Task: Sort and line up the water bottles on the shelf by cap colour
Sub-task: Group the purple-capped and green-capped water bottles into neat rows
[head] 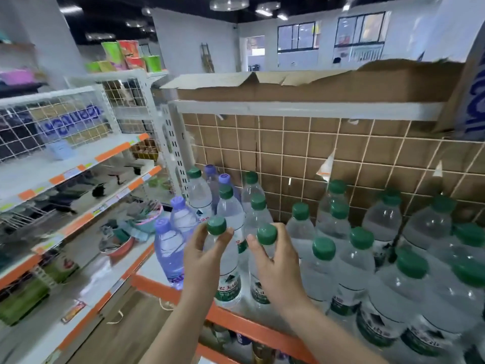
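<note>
I see the shelf (pixel 168 282) w/ green-cap bottles massed right, purple-cap ones (pixel 168 248) far left, and both hands at front: left hand (pixel 203 254) grips one upright green-cap bottle (pixel 223 264), right hand (pixel 278 264) grips its neighbour (pixel 258 279), purple lot nearer the left.

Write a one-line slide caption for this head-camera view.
Left hand and right hand each grip a green-capped bottle at the shelf front, purple-capped bottles grouped to the left.

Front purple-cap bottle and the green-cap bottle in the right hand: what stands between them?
In the head view, only the green-cap bottle gripped by the left hand stands between the front purple-cap bottle and the right hand's bottle.
</note>
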Demonstrator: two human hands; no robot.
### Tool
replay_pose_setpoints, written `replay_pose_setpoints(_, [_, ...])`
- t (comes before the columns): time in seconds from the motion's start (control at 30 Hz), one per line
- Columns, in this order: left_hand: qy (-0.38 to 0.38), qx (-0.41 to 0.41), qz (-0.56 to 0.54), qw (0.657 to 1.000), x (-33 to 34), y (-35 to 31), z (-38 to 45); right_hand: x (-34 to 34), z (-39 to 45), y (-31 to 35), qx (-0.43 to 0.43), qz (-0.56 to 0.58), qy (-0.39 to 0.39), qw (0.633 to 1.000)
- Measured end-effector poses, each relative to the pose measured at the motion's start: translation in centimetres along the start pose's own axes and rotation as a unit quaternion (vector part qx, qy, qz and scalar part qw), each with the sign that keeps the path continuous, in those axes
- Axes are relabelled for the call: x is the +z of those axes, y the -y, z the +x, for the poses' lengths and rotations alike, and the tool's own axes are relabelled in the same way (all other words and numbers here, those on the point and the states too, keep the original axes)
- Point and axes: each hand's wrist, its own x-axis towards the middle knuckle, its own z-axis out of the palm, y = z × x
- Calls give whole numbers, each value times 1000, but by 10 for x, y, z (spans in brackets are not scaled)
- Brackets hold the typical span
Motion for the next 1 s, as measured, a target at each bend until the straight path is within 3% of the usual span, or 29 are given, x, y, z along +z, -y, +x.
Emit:
replay_pose_setpoints(0.27, [156, -3, 5, 988, -3, 19, 35, 24, 12, -7, 15, -76, -136, 988])
replay_pose_setpoints(0.63, [272, 41, 69, 959, -17, 21, 45, 37, 6, -1, 29, -114, -179, 977])
replay_pose_setpoints(0.77, [241, 60, 111, 962, -23, 10, 45, 45, 2, 14, -55, -170, -238, 955])
replay_pose_setpoints(0.87, [195, 168, 104, 961, -43, -18, 48, 60, 4, 32, -187, -212, -269, 921])
replay_pose_setpoints(1.0, [85, 267, 65, 958, -85, -54, 74, 94, 1, 35, -275, -191, -167, 928])
